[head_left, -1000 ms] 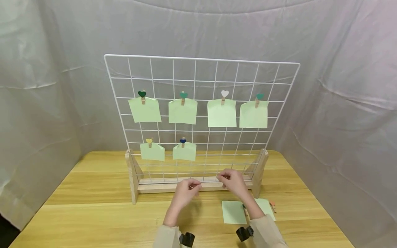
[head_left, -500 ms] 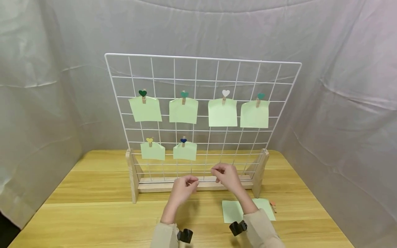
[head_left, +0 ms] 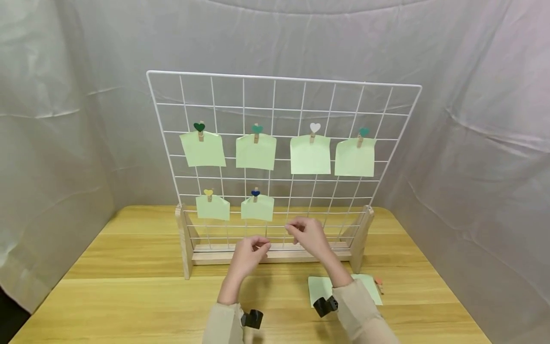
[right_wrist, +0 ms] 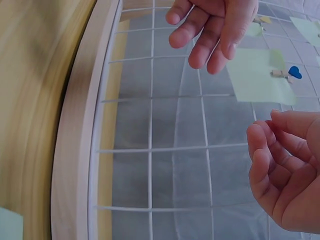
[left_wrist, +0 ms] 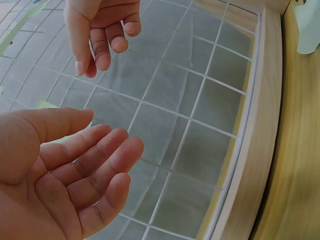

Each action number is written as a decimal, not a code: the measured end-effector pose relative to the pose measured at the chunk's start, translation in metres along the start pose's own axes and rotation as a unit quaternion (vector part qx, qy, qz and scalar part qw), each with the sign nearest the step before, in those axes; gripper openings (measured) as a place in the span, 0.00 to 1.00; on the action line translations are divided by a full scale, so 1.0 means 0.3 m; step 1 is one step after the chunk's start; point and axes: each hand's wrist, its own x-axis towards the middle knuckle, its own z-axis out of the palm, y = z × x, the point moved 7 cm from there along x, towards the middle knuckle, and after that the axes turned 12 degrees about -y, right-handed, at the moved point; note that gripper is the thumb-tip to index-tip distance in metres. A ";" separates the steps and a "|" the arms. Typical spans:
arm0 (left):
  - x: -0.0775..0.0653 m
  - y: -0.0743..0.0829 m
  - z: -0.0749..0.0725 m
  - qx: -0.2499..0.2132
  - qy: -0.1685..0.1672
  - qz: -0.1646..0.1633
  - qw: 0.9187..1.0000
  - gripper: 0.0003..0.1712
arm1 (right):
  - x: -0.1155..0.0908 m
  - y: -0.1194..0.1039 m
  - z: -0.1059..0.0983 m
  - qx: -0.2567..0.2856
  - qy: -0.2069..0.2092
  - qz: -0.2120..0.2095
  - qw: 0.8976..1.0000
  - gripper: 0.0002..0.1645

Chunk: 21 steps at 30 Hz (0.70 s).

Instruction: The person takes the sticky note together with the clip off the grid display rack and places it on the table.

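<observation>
Both hands are in front of the lower part of a white wire grid [head_left: 283, 78]. My left hand [head_left: 246, 258] has bent, relaxed fingers; the left wrist view shows nothing between its thumb and fingers [left_wrist: 102, 175]. To the right and a little higher, my right hand [head_left: 310, 235] has its thumb near its curved fingertips, and no object shows there in the right wrist view. Nearest the hands on the grid is a green paper note [head_left: 257, 210] under a blue heart clothespin [right_wrist: 295, 72]. Left of it hangs another note [head_left: 212, 209] with a yellow heart clothespin [head_left: 208, 193].
Higher on the grid, several green notes [head_left: 310, 157] hang from heart clothespins. A wooden stand [head_left: 184, 243] supports the grid on the wooden table [head_left: 129, 306]. Loose notes [head_left: 319, 287] lie beneath the right forearm, beside an orange-topped clothespin [head_left: 379, 284]. Grey fabric [head_left: 64, 167] surrounds the table.
Both hands have shifted left and slightly up across the grid, keeping a similar gap. The right forearm now covers more of the nearer loose note. The hanging notes stay in place.
</observation>
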 end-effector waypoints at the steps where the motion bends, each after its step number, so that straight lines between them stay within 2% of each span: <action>1: 0.001 0.001 -0.003 0.002 0.001 -0.001 1.000 0.09 | 0.004 -0.005 0.002 0.001 0.000 -0.003 1.000 0.07; 12: 0.002 0.024 -0.037 0.022 0.006 0.005 1.000 0.11 | 0.042 -0.066 0.019 -0.002 0.001 -0.037 0.999 0.06; 21: 0.000 0.046 -0.083 0.014 0.050 0.001 0.999 0.10 | 0.067 -0.109 0.019 0.001 0.003 -0.043 0.999 0.06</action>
